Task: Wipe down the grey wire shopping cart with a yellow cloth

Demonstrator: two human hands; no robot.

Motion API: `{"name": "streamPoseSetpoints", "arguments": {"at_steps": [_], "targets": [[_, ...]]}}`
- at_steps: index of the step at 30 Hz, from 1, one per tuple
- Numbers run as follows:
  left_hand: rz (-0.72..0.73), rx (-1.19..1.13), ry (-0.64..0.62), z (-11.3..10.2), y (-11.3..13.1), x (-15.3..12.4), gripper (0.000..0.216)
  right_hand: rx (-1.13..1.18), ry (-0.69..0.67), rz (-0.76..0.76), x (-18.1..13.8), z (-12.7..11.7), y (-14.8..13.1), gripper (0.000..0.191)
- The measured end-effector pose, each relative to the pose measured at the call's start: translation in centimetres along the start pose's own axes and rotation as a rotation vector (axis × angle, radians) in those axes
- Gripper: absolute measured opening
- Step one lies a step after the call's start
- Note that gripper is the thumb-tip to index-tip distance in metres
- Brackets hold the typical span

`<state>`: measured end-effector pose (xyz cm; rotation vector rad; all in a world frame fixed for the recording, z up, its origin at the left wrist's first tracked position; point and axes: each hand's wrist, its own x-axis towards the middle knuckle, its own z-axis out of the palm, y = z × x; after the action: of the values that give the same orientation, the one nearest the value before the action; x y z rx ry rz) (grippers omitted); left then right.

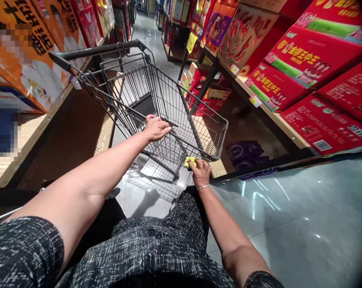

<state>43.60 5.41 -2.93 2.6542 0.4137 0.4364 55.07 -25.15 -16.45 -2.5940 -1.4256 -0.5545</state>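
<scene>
A black wire shopping cart [175, 84] stands tilted across the view in front of me, its handle [109, 50] at the far left. My left hand [157, 129] is closed over the cart's near top rail. Lower and to the right, my right hand [201, 173] grips a small yellow-green cloth [189, 161] close to the cart's near end. Much of the cloth is hidden by the fingers, and whether it touches the wire I cannot tell. Nothing shows inside the cart's basket.
Shelves of red boxes [301, 56] line the right side. Orange cartons [43, 48] stand on the wooden shelf [57, 108] at the left. Purple packages [247, 154] lie low under the right shelf. Behind the cart, a shiny tiled aisle [146, 32] runs away between the shelves.
</scene>
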Motion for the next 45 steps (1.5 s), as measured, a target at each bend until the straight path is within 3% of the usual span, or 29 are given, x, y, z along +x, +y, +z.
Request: {"name": "streamPoseSetpoints", "arguments": {"at_steps": [2,4,8,10,14,17,21,25,28,31,33,35,37,40,42,45], "targets": [[-0.003,0.004,0.004,0.0,0.0,-0.2,0.035,-0.004,-0.121,-0.013,-1.1,0.5,-0.9,0.038],[-0.001,0.01,0.018,0.0,0.0,-0.3,0.033,0.019,-0.127,-0.031,-1.6,-0.4,-1.6,0.045],[-0.002,0.01,0.044,0.1,0.1,-0.5,0.034,0.121,0.142,-0.042,-0.5,-6.5,-0.6,0.06],[-0.002,0.005,0.05,0.1,0.3,-0.7,0.034,0.148,0.194,0.024,0.7,-9.7,1.1,0.065],[0.002,-0.01,0.056,0.1,0.6,-0.8,0.034,0.262,-0.013,0.013,2.7,-12.5,4.4,0.071],[0.002,-0.02,0.055,0.1,0.2,-0.4,0.037,0.319,-0.126,-0.066,3.7,-12.3,5.2,0.071],[0.007,-0.029,0.051,-0.2,-1.3,0.7,0.038,0.317,-0.182,-0.093,4.7,-12.1,4.4,0.073],[0.006,-0.013,0.036,-0.5,-2.1,1.7,0.022,0.262,-0.158,-0.066,5.0,-12.3,2.4,0.075],[0.088,-0.024,-0.03,0.3,-1.0,1.4,0.017,0.171,-0.073,-0.034,4.5,-11.6,0.0,0.072],[0.248,-0.033,-0.101,1.8,0.5,0.5,0.026,0.064,0.058,-0.041,3.0,-9.2,-2.7,0.062],[0.261,-0.037,-0.075,2.6,1.0,0.0,0.031,0.032,0.078,-0.068,1.7,-6.4,-4.2,0.057],[0.216,-0.05,-0.053,3.0,1.0,-0.1,0.033,0.019,-0.015,-0.081,0.3,-3.1,-5.3,0.053],[0.184,-0.066,-0.061,3.0,0.6,0.0,0.031,0.011,-0.193,-0.08,-1.0,-0.1,-6.1,0.05],[0.16,-0.083,-0.059,2.6,-0.1,0.3,0.03,0.014,-0.388,-0.109,-2.1,2.2,-7.0,0.045],[0.146,-0.105,-0.059,2.5,-0.5,0.3,0.028,0.035,-0.404,-0.157,-2.0,1.6,-7.5,0.045],[0.144,-0.135,-0.048,2.5,-1.2,0.1,0.024,0.105,-0.248,-0.226,-0.5,-2.3,-7.4,0.049]]}}
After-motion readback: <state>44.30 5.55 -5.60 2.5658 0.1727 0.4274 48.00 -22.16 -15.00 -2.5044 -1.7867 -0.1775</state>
